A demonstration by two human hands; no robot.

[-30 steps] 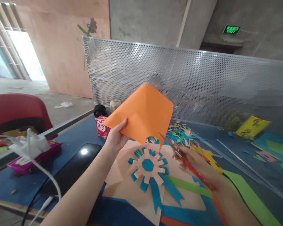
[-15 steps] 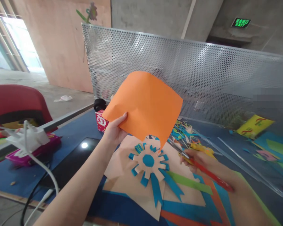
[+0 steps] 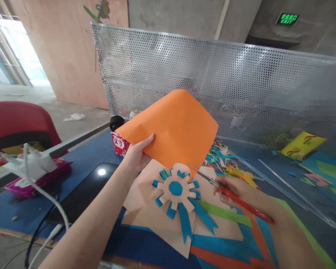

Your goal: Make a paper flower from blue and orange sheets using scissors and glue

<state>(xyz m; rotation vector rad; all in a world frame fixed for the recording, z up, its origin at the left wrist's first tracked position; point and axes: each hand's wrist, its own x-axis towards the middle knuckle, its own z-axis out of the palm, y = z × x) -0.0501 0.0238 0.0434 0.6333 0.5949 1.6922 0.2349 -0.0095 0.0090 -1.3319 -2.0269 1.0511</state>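
Note:
My left hand [image 3: 136, 155] pinches the lower left edge of an orange paper sheet [image 3: 173, 129] and holds it up over the table. My right hand [image 3: 235, 190] grips red-handled scissors [image 3: 226, 190], blades pointing left toward the sheet's lower corner, close to its cut edge. Below them lies a peach and blue paper rosette with ribbon tails [image 3: 179, 198] on peach paper [image 3: 145, 220].
Green, orange and blue paper strips [image 3: 226, 216] lie on the blue table. Paper scraps [image 3: 218, 153] pile up by a perforated metal screen [image 3: 212, 82]. A black tablet [image 3: 86, 190], red box [image 3: 119, 144], white charger with cable [image 3: 33, 168] and red chair [image 3: 19, 127] sit to the left.
The orange sheet has dropped lower and tilted, its notched edge now nearer the rosette. The scissors have moved back up toward the sheet's lower corner.

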